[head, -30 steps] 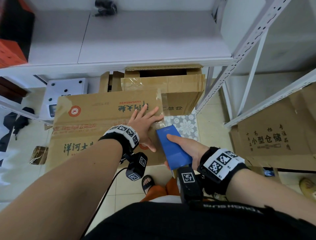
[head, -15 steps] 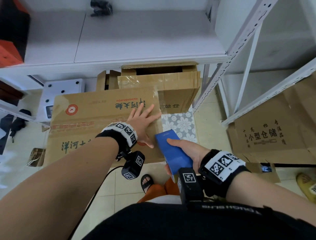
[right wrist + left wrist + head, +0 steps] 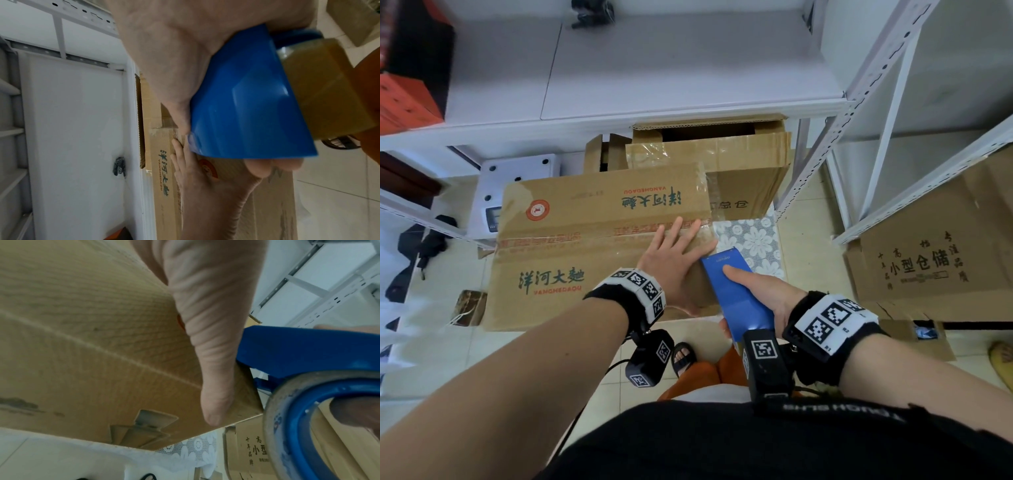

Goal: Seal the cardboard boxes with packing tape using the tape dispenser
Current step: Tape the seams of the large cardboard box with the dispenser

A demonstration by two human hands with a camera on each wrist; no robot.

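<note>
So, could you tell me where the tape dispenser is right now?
In the head view, the blue tape dispenser is in the right hand, at the box's right end.

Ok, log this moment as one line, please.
stage: taping right end | left hand: flat on cardboard box | right hand: grips blue tape dispenser at box's right edge

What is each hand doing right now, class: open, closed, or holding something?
Left hand: open, fingers straight, pressed flat on the cardboard box.
Right hand: closed around the blue tape dispenser.
</note>
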